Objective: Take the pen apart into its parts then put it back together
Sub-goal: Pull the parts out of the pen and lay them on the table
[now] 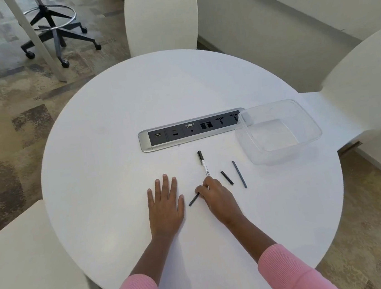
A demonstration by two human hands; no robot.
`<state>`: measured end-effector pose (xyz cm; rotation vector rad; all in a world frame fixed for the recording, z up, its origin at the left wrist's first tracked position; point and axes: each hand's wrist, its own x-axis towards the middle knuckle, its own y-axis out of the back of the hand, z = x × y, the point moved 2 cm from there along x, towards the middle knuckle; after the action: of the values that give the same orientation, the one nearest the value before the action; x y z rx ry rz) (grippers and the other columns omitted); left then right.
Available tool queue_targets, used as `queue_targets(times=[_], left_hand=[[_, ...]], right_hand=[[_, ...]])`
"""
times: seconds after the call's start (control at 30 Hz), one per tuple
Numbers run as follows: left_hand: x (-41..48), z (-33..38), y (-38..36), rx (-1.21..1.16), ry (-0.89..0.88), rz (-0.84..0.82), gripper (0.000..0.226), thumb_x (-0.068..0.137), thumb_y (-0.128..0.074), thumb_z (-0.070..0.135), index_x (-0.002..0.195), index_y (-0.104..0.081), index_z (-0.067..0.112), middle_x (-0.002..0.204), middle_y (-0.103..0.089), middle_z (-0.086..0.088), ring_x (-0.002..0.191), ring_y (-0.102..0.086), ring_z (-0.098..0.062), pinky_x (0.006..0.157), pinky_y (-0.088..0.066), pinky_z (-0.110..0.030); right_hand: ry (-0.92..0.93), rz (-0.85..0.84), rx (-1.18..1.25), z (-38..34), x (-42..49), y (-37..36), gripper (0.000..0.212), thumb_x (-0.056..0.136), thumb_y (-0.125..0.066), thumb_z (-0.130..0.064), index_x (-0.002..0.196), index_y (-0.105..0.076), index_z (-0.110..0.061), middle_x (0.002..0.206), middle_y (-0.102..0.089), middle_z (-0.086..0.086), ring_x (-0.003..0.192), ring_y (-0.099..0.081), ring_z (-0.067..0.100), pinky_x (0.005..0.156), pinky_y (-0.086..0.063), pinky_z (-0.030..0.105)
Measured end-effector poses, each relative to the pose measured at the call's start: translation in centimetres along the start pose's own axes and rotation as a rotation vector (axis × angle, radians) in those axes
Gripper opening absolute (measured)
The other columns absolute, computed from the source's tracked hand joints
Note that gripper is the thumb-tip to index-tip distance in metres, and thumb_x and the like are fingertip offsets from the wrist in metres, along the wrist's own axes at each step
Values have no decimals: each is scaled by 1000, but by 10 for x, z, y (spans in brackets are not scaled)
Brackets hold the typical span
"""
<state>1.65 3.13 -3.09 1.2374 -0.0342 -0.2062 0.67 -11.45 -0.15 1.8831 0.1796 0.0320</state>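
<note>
The pen lies in pieces on the round white table (112, 129). A white barrel with a black tip (203, 163) points away from me. Right of it lie a short black piece (226, 177) and a long thin dark rod (239, 174). My right hand (217, 197) rests on the table with its fingertips closed on a small black piece (193, 200), and it covers the near end of the barrel. Flat on the table to the left, my left hand (165, 202) has its fingers spread and holds nothing.
A silver and grey socket panel (190, 130) is set into the table behind the parts. An empty clear plastic tub (278, 132) stands at the right. White chairs (160, 17) surround the table, and a wheeled stool (55, 29) is at the far left.
</note>
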Motion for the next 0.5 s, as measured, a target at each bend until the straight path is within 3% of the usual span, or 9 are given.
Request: queue_targets(times=[0.17, 0.3, 0.5], left_hand=[[1, 0, 1, -4, -1, -8, 52, 89, -30, 29, 138, -40, 12, 147, -37, -12, 135, -34, -33, 110, -23, -51], [1, 0, 1, 1, 2, -20, 52, 89, -32, 27, 137, -41, 12, 146, -38, -12, 135, -35, -32, 109, -24, -51], [1, 0, 4, 9, -15, -17, 54, 86, -28, 29, 132, -49, 9, 140, -47, -14, 128, -44, -35, 103, -32, -54]], right_hand=[[19, 13, 9, 3, -3, -2, 16, 88, -44, -13, 100, -55, -10, 98, -50, 7, 88, -47, 23, 67, -46, 35], [95, 100, -52, -5, -3, 9, 20, 64, -66, 7, 77, -59, -7, 75, -58, 10, 62, -55, 27, 44, -46, 28], [5, 260, 31, 3, -3, 24, 20, 71, -67, 7, 83, -62, -8, 78, -60, 10, 67, -59, 27, 49, -48, 28]])
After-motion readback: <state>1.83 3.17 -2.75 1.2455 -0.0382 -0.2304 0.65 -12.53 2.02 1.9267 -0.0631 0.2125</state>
